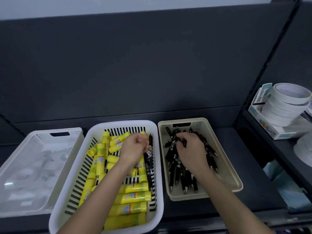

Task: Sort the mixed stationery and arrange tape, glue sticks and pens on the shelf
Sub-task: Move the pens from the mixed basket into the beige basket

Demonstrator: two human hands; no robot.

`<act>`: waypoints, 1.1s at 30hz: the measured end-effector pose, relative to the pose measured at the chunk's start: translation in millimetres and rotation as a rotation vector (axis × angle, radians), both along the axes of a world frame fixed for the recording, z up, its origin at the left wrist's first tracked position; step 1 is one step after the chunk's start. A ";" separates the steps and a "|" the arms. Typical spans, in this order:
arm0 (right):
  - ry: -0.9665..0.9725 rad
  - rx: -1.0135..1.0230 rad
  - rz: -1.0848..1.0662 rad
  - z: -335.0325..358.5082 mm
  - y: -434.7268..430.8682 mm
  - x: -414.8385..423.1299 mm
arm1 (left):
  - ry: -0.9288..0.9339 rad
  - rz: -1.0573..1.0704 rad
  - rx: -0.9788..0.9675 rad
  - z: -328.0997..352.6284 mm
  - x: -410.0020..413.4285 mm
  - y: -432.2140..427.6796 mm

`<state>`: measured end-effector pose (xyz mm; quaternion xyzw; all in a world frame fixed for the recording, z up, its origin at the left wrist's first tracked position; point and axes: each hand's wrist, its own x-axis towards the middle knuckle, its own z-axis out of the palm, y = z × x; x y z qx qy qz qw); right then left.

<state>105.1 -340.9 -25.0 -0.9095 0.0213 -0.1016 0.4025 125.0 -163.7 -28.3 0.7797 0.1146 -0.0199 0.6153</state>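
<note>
A white slotted basket (152,127) in the middle holds several yellow glue sticks (133,197) and a few black pens (149,174) along its right side. My left hand (135,147) is inside it, fingers curled round the upper end of a black pen (150,140). To the right, a beige basket (226,162) holds several black pens (182,176). My right hand (190,149) is over that pile, fingers curled round a pen (183,141) at its tips. A white basket (74,134) on the left holds clear tape rolls (28,176), blurred.
All three baskets stand on a dark shelf (256,191) with a dark back panel. On the neighbouring shelf to the right, a stack of white tape rolls (285,105) sits in an open box (263,124). A white round object (303,151) lies below it.
</note>
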 end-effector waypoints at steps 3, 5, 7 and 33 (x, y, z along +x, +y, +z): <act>-0.062 -0.130 0.093 -9.4 25.0 -3.5 | 0.073 -0.058 0.041 -11.5 -6.9 12.8; -0.096 -0.184 0.156 -15.3 41.2 -6.1 | 0.079 -0.190 0.211 -21.2 -8.4 14.9; -0.119 -0.216 0.202 -22.9 53.7 -8.3 | 0.086 -0.293 0.408 -24.9 -9.9 12.3; -0.032 0.095 0.227 -39.6 58.9 -8.3 | 0.295 -0.404 0.664 -18.1 12.2 -3.5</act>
